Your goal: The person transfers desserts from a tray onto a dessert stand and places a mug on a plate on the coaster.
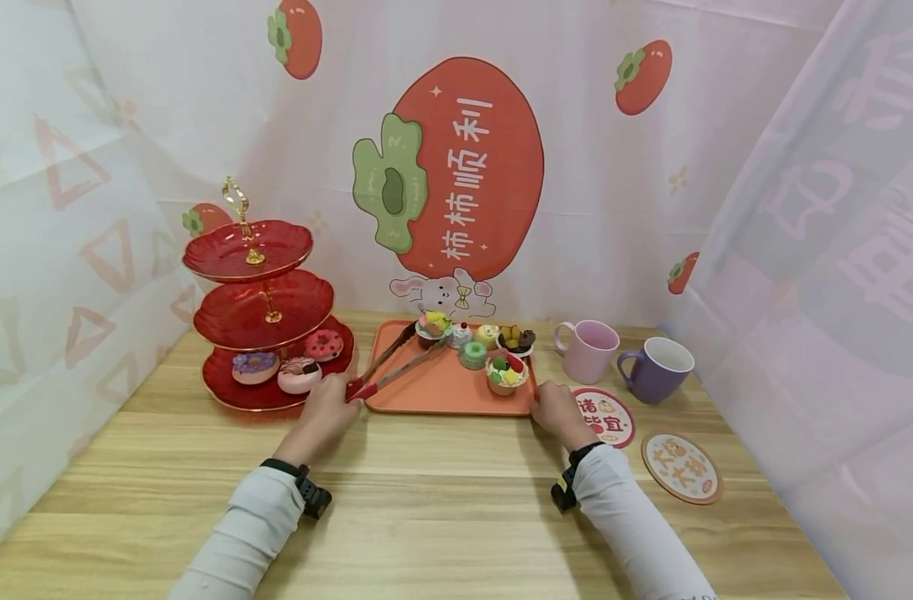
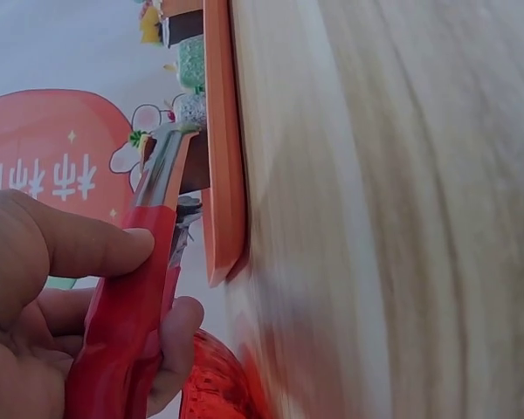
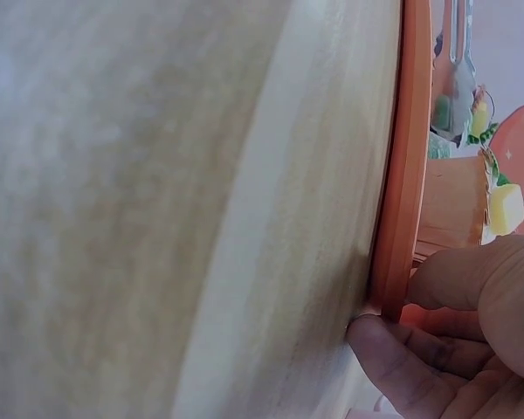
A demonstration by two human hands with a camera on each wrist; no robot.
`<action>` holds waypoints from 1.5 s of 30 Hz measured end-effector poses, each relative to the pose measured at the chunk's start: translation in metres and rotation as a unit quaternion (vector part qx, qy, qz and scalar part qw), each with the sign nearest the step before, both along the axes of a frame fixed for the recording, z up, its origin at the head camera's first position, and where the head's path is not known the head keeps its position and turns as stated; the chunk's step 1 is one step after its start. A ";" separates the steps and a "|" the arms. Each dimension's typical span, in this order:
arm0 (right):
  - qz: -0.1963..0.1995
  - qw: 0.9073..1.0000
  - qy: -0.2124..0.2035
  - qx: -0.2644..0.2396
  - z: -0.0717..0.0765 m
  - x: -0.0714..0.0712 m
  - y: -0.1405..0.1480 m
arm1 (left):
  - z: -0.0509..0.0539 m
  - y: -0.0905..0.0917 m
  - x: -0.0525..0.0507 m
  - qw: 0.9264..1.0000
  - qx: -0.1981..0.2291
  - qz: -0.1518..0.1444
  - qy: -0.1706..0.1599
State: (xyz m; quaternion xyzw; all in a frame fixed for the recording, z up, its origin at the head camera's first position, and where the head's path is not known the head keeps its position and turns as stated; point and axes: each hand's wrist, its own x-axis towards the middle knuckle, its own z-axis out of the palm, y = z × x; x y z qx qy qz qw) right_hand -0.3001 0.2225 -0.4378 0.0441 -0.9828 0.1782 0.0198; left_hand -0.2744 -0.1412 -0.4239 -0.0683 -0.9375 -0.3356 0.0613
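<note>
Pale printed cloth (image 1: 599, 208) hangs behind the wood-grain table (image 1: 441, 508), and the orange tray (image 1: 426, 392) lies near its back edge. From the head view, your left hand (image 1: 327, 408) grips the red-handled tongs (image 1: 362, 389) beside the tray's front left corner; their arms slant over the tray, tips apart around a dark-cupped cupcake (image 1: 434, 327) at its back rim. You cannot tell whether both tips touch it. A fruit-topped tart (image 1: 506, 375) and other small sweets sit toward the tray's back and right, leaving a bare stretch under the tongs. Left of the tray is the red tiered stand (image 1: 265, 310), with three donuts on its lowest plate; right of it are the pink mug (image 1: 590, 354) and the purple mug (image 1: 657, 373), two coasters nearer you.

In the left wrist view, your thumb presses one handle and your fingers curl against the other, likely so you can govern the gap.

In the right wrist view, your right hand (image 3: 454, 332) pinches the rim at the tray's front right corner, thumb and fingers together on it, probably to stop it sliding.
</note>
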 end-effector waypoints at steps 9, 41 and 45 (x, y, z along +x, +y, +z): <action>-0.004 1.000 -0.012 -0.004 0.000 0.000 -0.001 | -0.004 0.005 -0.001 1.000 -0.024 0.008 0.016; 0.010 1.000 -0.001 -0.014 -0.001 0.000 0.002 | -0.003 0.000 0.013 0.997 -0.025 0.003 0.071; 0.009 1.000 -0.004 -0.017 0.000 0.000 0.002 | 0.003 -0.002 0.018 0.996 -0.026 -0.002 0.087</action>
